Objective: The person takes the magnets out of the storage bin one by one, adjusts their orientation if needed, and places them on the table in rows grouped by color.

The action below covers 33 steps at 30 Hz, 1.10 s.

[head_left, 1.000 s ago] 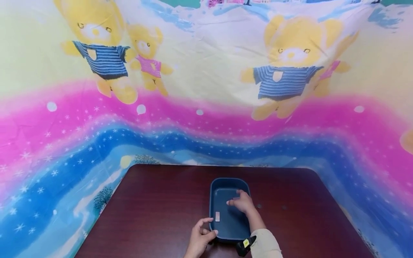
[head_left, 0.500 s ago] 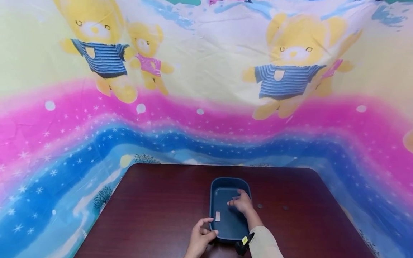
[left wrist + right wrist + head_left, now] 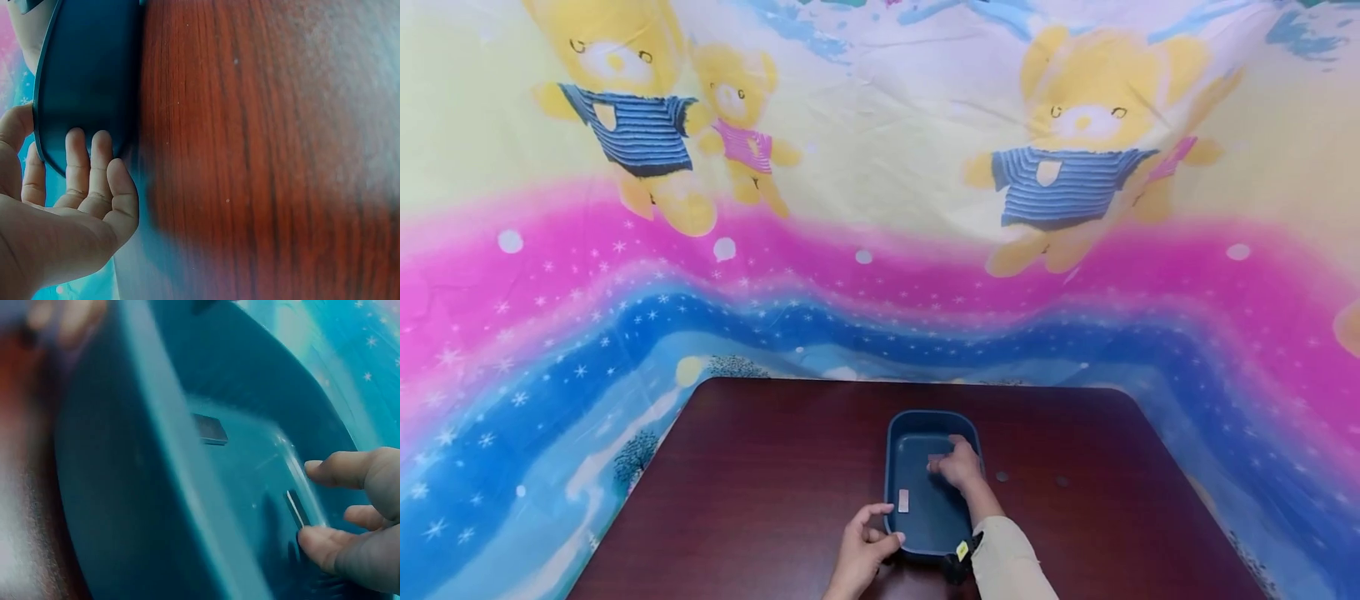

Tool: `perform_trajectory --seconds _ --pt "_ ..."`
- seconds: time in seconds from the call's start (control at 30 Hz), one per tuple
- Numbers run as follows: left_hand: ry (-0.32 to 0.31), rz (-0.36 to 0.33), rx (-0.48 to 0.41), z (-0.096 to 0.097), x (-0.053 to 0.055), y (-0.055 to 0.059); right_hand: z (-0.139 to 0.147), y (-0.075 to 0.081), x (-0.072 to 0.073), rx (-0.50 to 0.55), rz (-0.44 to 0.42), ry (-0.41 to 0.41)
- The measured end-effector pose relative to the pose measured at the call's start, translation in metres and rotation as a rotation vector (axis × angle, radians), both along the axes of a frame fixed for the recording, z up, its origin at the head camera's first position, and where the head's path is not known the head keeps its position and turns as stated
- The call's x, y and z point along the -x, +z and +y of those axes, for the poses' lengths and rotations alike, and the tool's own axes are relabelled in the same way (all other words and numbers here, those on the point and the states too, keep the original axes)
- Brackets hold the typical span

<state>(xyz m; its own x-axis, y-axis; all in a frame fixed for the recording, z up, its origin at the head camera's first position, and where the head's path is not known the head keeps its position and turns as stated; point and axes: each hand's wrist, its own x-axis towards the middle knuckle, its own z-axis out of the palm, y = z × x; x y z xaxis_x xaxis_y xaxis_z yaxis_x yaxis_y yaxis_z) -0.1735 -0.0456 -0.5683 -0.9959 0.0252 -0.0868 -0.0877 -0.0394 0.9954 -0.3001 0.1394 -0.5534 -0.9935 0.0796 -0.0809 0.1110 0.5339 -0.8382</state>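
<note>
A deep blue rectangular tray (image 3: pixel 928 537) with rounded corners sits on the table. My left hand (image 3: pixel 859 550) is at its near left corner, index fingertip by the left rim and thumb by the near end. In the left wrist view, relaxed fingers (image 3: pixel 77 162) lie along the tray's outer wall (image 3: pixel 94 69). Inside the tray, my right hand (image 3: pixel 964 468) pinches a small flat rectangular block (image 3: pixel 297 509) at the thumb tip, its index finger (image 3: pixel 340 469) held apart. Another small block (image 3: pixel 903 501), pinkish on top, lies on the tray floor by the left wall.
The dark reddish wooden table (image 3: pixel 760 467) extends around the tray. Two small dark round spots or discs (image 3: pixel 1002 477) are to the tray's right. A cloth (image 3: pixel 865 183) printed with bears hangs behind the table. A black wrist device (image 3: pixel 957 567) is on the right wrist.
The right hand shifts slightly, and the small block at its thumb tip now shows more plainly. The left hand and tray stay in place; the head view tilts slightly.
</note>
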Motion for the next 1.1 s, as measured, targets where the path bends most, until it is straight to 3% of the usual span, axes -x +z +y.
perform_trajectory --seconds 0.2,0.43,0.6,0.9,1.1 --pt "-0.004 -0.012 0.012 0.0 0.001 -0.002 -0.002 -0.01 0.004 -0.028 0.003 0.019" --pt "-0.012 -0.019 0.018 -0.003 0.001 -0.002 -0.001 -0.016 0.01 -0.138 0.024 0.117" --pt "-0.024 -0.043 0.003 -0.003 -0.001 0.0 0.0 -0.017 0.01 -0.24 0.104 0.146" --pt "-0.022 -0.053 -0.002 -0.002 -0.003 -0.002 0.0 -0.024 0.007 -0.324 0.234 0.15" --pt "-0.016 -0.039 -0.002 -0.002 -0.001 -0.002 -0.003 -0.025 0.008 -0.368 0.221 0.19"
